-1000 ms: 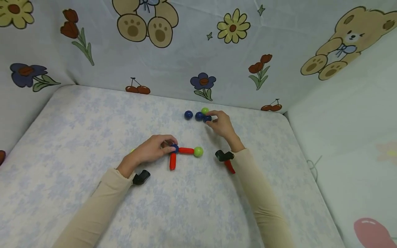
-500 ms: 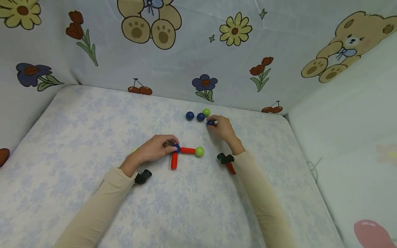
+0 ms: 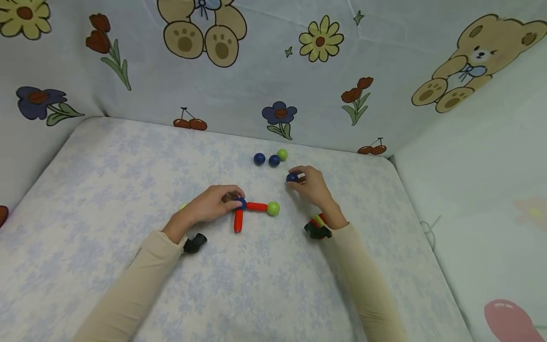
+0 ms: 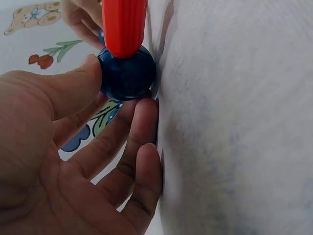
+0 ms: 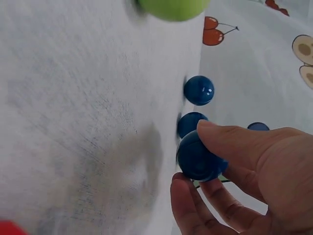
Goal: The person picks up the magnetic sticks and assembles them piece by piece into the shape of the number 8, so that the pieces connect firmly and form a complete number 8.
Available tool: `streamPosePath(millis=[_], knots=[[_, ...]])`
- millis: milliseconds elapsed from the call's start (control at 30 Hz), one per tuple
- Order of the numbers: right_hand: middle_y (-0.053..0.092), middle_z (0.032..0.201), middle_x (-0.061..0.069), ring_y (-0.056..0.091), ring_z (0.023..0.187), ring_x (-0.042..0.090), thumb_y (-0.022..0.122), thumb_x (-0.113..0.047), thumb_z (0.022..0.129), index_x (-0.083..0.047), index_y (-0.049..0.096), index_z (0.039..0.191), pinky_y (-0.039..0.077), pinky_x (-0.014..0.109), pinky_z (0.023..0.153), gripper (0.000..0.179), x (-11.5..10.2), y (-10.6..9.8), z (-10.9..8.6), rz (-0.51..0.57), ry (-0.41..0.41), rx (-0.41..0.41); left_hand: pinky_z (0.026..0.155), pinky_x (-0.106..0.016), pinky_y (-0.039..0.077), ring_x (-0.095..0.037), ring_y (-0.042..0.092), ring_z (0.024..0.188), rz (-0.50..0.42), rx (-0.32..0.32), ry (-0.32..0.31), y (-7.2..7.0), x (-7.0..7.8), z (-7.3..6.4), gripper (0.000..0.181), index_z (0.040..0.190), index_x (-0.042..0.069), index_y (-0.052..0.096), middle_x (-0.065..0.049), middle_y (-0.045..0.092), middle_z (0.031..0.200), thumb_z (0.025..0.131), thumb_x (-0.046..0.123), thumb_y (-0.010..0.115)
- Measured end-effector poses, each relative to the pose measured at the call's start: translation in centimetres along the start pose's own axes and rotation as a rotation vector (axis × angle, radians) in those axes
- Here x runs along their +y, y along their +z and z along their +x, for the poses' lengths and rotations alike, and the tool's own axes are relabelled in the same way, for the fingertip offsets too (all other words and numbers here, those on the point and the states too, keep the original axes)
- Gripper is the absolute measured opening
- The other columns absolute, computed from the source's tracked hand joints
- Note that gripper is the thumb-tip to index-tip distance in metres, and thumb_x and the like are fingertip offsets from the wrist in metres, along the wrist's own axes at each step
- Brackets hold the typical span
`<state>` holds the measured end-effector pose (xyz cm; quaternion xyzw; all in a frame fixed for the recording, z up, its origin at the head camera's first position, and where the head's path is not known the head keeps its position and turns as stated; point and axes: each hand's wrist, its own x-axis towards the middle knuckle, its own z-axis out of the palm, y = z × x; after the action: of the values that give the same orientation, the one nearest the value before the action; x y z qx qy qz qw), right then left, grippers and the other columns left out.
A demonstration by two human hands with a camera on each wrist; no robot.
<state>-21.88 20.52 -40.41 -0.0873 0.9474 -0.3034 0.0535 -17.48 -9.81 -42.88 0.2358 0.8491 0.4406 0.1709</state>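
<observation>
My left hand (image 3: 208,207) pinches a dark blue ball (image 4: 126,76) between thumb and fingers, low at the table surface. A red rod (image 3: 257,207) runs from this ball to a light green ball (image 3: 273,208) on the right. Another red rod (image 3: 238,221) points from it toward the near side, its other end bare. Farther back and to the right, my right hand (image 3: 315,186) holds a second dark blue ball (image 5: 198,159) by thumb and fingertips. The head view shows this ball apart from the rods and the other balls.
At the back lie two blue balls (image 3: 259,159) and a green ball (image 3: 282,154). Partly hidden red and yellow-green pieces (image 3: 318,220) show by the black right wrist camera (image 3: 318,232). A sliver of yellow-green (image 3: 183,206) shows behind the left hand. Printed cloth walls border the table.
My right hand has drawn the blue ball away from the back group, toward the near side and slightly right. The left hand and the rods have stayed in place.
</observation>
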Motion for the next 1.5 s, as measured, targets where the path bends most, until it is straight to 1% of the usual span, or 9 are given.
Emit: streamPosePath(millis=[200,333,500,667,767,933,1233,1400,1500], knots=[[0.062,0.124,0.013,0.068,0.106,0.029,0.075,-0.017,0.092,-0.006,0.066,0.126,0.056,0.041,0.09,0.038,-1.1,0.1,-2.2,0.066,-0.043,0.061,0.086,-0.039,0.05,-0.021,0.064,0.097,-0.005,0.001,0.004,-0.1,-0.2,-0.1,0.025,0.125,0.011,0.065,-0.01,0.068,0.118,0.102,0.022,0.06],[0.063,0.126,0.012,0.067,0.105,0.027,0.076,-0.016,0.091,-0.006,0.065,0.127,0.056,0.041,0.091,0.039,-1.9,0.5,-3.4,0.105,-0.057,0.06,0.085,-0.039,0.05,-0.021,0.064,0.097,-0.011,0.004,0.001,0.0,-0.3,0.0,0.025,0.124,0.011,0.065,-0.01,0.068,0.118,0.102,0.021,0.061],[0.065,0.122,0.012,0.068,0.102,0.026,0.077,-0.013,0.089,-0.005,0.065,0.124,0.057,0.039,0.09,0.038,-2.4,1.4,-4.6,0.14,-0.141,0.042,0.087,-0.04,0.05,-0.021,0.064,0.097,-0.016,0.0,0.0,0.1,-0.3,0.0,0.026,0.125,0.01,0.064,-0.011,0.068,0.119,0.102,0.021,0.06],[0.065,0.117,0.011,0.068,0.098,0.025,0.078,-0.011,0.088,-0.004,0.064,0.12,0.057,0.038,0.088,0.036,-3.1,2.1,-5.8,0.14,-0.223,-0.018,0.086,-0.039,0.05,-0.02,0.065,0.095,-0.011,0.007,0.017,0.2,-0.3,0.1,0.025,0.124,0.01,0.065,-0.01,0.069,0.117,0.102,0.021,0.061],[0.065,0.115,0.009,0.068,0.098,0.024,0.079,-0.011,0.087,-0.006,0.063,0.118,0.057,0.037,0.089,0.035,-3.9,2.2,-6.4,0.104,-0.249,-0.056,0.085,-0.038,0.05,-0.019,0.065,0.094,-0.004,0.02,0.027,0.3,-0.3,0.1,0.025,0.124,0.01,0.065,-0.01,0.069,0.116,0.101,0.02,0.061],[0.065,0.112,0.007,0.068,0.097,0.023,0.081,-0.011,0.085,-0.008,0.063,0.116,0.057,0.038,0.088,0.036,-5.2,2.3,-7.0,0.06,-0.281,-0.08,0.085,-0.039,0.049,-0.02,0.064,0.094,0.0,0.033,0.029,0.2,-0.3,0.0,0.026,0.124,0.01,0.065,-0.01,0.069,0.116,0.102,0.021,0.061],[0.065,0.11,0.007,0.067,0.094,0.019,0.08,-0.011,0.085,-0.006,0.062,0.112,0.057,0.035,0.087,0.032,-6.3,4.2,-7.5,0.083,-0.35,-0.182,0.088,-0.043,0.05,-0.022,0.065,0.096,-0.002,0.032,0.038,-0.1,-0.3,0.2,0.026,0.125,0.011,0.064,-0.01,0.068,0.118,0.102,0.023,0.061],[0.065,0.111,0.007,0.068,0.095,0.019,0.081,-0.009,0.084,-0.006,0.06,0.109,0.056,0.033,0.087,0.032,-6.6,5.3,-8.0,0.103,-0.374,-0.238,0.087,-0.041,0.05,-0.02,0.065,0.094,-0.003,0.026,0.029,0.0,-0.4,0.2,0.026,0.125,0.01,0.064,-0.01,0.068,0.116,0.102,0.023,0.061],[0.064,0.112,0.005,0.068,0.095,0.017,0.082,-0.011,0.084,-0.007,0.06,0.108,0.056,0.031,0.086,0.033,-6.9,5.8,-8.3,0.104,-0.37,-0.266,0.086,-0.039,0.05,-0.019,0.065,0.092,0.005,0.03,0.027,0.1,-0.4,0.2,0.025,0.123,0.01,0.065,-0.009,0.069,0.114,0.101,0.022,0.061]])
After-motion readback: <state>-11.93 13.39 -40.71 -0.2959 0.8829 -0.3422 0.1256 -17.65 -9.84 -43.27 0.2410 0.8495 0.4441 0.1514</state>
